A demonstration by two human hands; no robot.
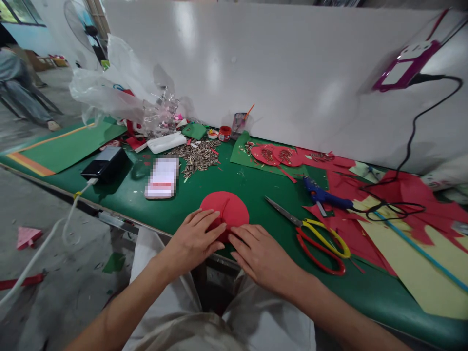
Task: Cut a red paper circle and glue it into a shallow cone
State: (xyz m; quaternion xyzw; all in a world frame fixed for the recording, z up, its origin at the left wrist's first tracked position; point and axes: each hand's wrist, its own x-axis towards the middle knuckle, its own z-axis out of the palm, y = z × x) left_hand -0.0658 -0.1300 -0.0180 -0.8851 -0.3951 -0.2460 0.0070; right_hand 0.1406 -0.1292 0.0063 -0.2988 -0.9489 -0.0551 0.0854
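Note:
A round piece of red paper point(234, 204) lies at the table's front edge, with a thin darker red line or strip running across its middle. My left hand point(199, 236) rests on its left side, fingers stretched out and pressing on the paper. On the lower right edge of the circle lies my right hand point(261, 251), its fingers extended too. The circle's lower part is partly hidden by both hands. To the right, scissors point(310, 234) with yellow and red handles lie with their blades pointing away to the left.
A blue glue gun point(325, 195) lies on red paper, its black cord trailing right. Beyond my hands are a phone point(163, 178), a black box-shaped device point(104, 163), a pile of sunflower seeds point(201, 157) and red cutouts point(278, 155) bearing seeds. A white panel point(256, 63) stands behind.

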